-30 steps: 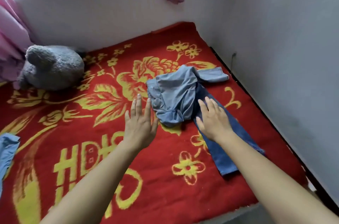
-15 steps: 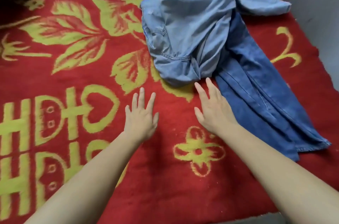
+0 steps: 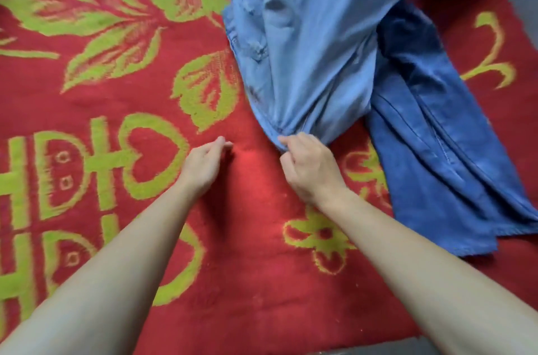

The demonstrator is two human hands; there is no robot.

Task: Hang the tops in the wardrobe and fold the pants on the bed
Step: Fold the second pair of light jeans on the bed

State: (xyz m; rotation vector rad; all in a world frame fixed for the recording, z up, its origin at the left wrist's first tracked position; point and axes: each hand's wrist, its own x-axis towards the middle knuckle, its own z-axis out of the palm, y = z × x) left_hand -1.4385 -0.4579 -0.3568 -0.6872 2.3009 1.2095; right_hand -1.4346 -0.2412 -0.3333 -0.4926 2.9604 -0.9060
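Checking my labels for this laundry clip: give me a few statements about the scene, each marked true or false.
1. The right hand pinches the near edge of the light blue garment. True.
2. The left hand holds the dark blue pants. False: it holds nothing and is apart from them.
3. The light blue garment lies partly over the dark blue pants. True.
4. The dark blue pants are folded neatly. False: they lie stretched out, unfolded.
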